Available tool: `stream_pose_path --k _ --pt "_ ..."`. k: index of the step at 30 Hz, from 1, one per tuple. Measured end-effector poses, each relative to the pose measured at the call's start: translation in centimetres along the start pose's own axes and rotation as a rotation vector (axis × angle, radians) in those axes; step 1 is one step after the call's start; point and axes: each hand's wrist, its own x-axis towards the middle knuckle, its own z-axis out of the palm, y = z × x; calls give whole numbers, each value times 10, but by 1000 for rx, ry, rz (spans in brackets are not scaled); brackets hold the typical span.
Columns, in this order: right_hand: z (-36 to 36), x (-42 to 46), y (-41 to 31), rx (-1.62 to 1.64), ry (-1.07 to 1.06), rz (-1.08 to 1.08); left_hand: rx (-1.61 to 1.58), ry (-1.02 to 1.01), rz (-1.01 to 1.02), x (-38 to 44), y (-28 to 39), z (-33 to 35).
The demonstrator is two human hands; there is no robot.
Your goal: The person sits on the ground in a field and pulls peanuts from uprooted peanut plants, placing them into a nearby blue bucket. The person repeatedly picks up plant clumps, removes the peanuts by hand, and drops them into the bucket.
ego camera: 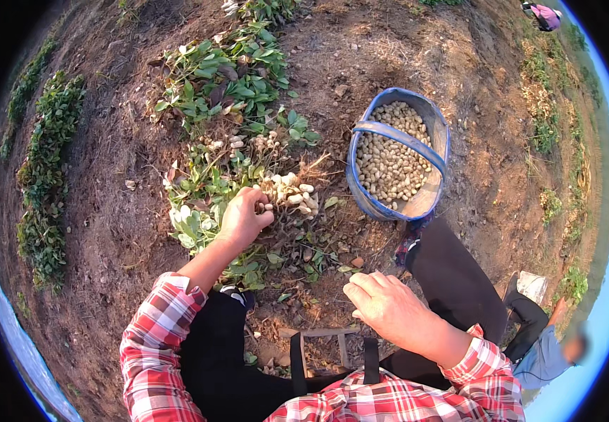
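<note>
My left hand reaches into an uprooted peanut plant, its thumb and fingers closed on pods at the edge of the root end. A cluster of pale peanut pods lies just to the right of those fingertips. My right hand hovers over my lap, back upward and fingers curled; its palm is hidden, so whether it holds anything is unclear. Up and to the right of it stands a blue-rimmed bucket with a band handle, partly filled with loose peanuts.
More leafy peanut plants lie in a row beyond my left hand. My right knee is close to the bucket. A low wooden frame is between my legs. One person sits at the right; another is farther off.
</note>
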Motion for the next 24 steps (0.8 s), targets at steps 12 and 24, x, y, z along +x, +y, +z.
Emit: stream_pose_path --k 12,24 --pt "41 16 19 370 338 -36 -706 -84 -448 -90 51 -27" --pt "42 21 -5 1062 -55 179 -1003 156 -364 -173 119 14"
